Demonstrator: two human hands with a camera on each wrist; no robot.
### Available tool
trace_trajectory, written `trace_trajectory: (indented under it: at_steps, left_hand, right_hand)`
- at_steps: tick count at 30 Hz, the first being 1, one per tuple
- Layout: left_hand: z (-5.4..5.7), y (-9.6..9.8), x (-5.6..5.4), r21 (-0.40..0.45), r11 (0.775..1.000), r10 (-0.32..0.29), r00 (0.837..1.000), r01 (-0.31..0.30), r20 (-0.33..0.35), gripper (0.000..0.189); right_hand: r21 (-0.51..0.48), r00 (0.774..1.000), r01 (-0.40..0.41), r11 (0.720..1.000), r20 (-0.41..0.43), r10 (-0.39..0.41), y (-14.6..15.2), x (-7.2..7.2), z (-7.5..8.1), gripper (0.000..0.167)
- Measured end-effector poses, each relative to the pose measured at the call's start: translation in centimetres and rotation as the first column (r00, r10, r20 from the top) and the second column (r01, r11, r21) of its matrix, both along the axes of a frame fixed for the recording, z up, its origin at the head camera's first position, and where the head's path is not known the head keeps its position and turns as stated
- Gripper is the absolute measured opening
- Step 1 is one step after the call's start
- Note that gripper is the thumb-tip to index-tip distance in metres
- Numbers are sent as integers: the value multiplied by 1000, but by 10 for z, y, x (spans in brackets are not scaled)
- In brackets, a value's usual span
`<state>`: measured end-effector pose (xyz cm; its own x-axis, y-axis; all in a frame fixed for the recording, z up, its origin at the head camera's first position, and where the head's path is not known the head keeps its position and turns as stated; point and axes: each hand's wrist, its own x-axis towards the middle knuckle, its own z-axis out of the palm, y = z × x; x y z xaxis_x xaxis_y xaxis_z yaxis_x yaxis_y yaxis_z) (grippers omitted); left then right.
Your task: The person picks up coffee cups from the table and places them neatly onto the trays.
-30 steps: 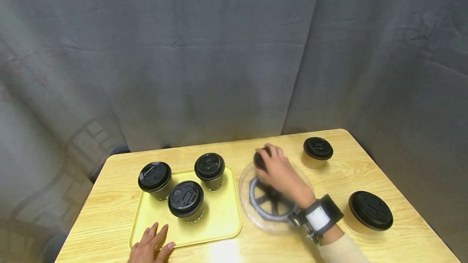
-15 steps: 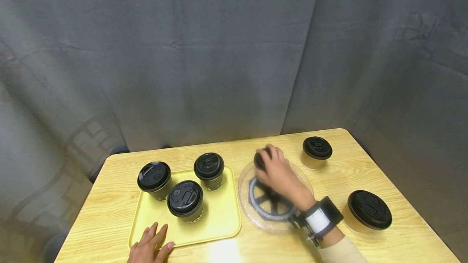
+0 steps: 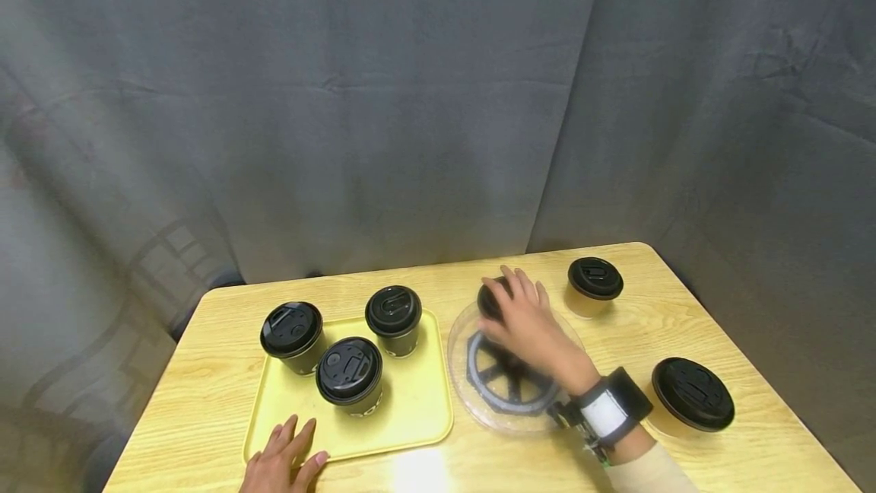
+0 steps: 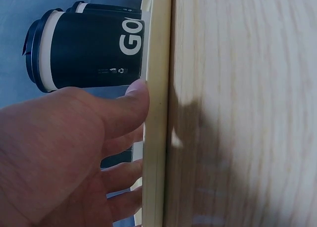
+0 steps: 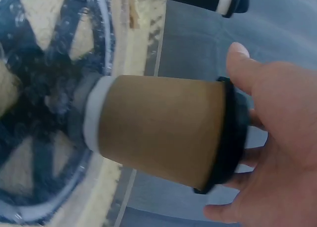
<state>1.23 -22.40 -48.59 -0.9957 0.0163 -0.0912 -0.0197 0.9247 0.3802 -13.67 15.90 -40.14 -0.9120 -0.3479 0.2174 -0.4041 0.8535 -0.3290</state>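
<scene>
A brown paper coffee cup (image 5: 161,128) with a black lid (image 3: 489,304) stands on a clear round turntable (image 3: 472,402) that has a dark spoked wheel under it. Around that lid, my right hand (image 3: 530,329) has its fingers spread. In the right wrist view the thumb is lifted off the lid's edge, and the other fingers lie partly hidden behind the lid. My left hand (image 3: 277,459) rests at the near edge of a yellow tray (image 3: 404,432), thumb and fingertips on its rim. On the tray stands a dark coffee cup (image 4: 94,51) with white lettering.
Two more dark lidded cups stand on the tray, one at its left edge (image 3: 293,337) and one at the back (image 3: 393,318). Two brown cups with black lids stand right of the turntable, a far one (image 3: 591,287) and a near one (image 3: 687,398). Grey curtains (image 3: 411,112) hang behind the table.
My right hand's fingers have straightened and loosened from the cup's lid, and the hand has shifted slightly to the right. The left hand and the cups on the tray stay put.
</scene>
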Motion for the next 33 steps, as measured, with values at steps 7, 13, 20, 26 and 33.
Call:
trace_trajectory:
  at_steps: [7, 13, 20, 26, 33]
  left_hand:
    - [4, 1, -1, 11, 1000, -6, 1000, 6, 4, 59]
    - [6, 0, -3, -6, 1000, -13, 1000, 13, 5, 58]
    - [7, 1, -4, -13, 1000, -19, 999, 19, 28, 58]
    - [10, 1, -3, -24, 1000, -18, 998, 19, 55, 59]
    - [10, 3, 0, -14, 1000, -23, 999, 24, 45, 58]
  right_hand:
    - [32, 1000, 3, 999, -29, -2, 13, -2, 31, 72]
    - [30, 1000, 9, 1000, -20, -8, 30, -6, 61, 71]
    - [60, 1000, 23, 998, -10, -23, 51, -16, 83, 70]
    - [64, 999, 20, 998, 37, -23, 65, -34, 89, 70]
    - [122, 989, 41, 992, 133, -57, 84, -59, 95, 70]
